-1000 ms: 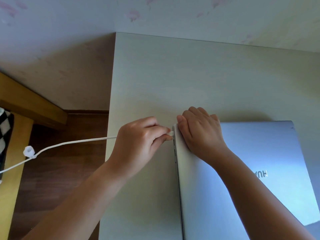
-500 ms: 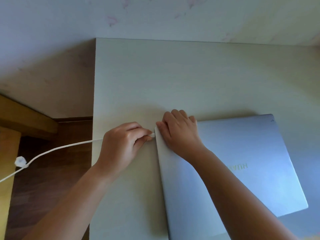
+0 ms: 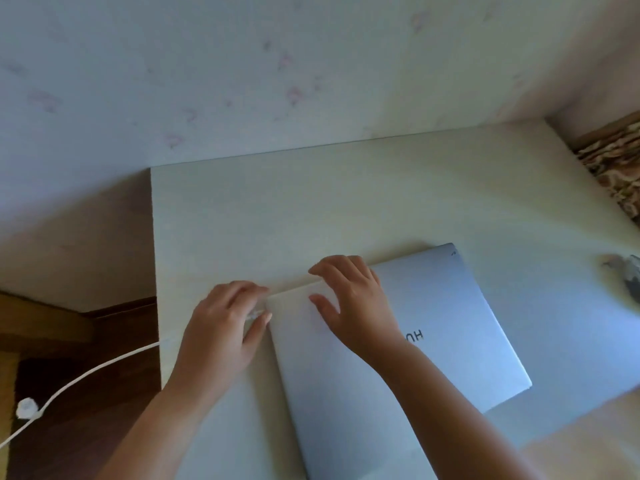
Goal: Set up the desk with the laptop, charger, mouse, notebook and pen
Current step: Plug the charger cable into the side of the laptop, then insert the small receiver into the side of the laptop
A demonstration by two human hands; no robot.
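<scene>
- pale wood-grain desk [image 3: 346,202] fills the view, mostly bare beyond the fingertips.
- silver laptop [image 3: 450,323], lid closed, lies flat under the right hand [image 3: 353,306], whose fingers are spread loosely on the lid's far left corner, gripping nothing.
- left hand [image 3: 221,327] pinches the white charger plug [image 3: 254,314] against the laptop's left edge; the cable [image 3: 86,372] trails off the desk behind the wrist.
- step in hand looks like plugging in; next, press the plug home and let go.
- blurred grey object [image 3: 623,275], possibly the mouse, lies well right of the fingers.
</scene>
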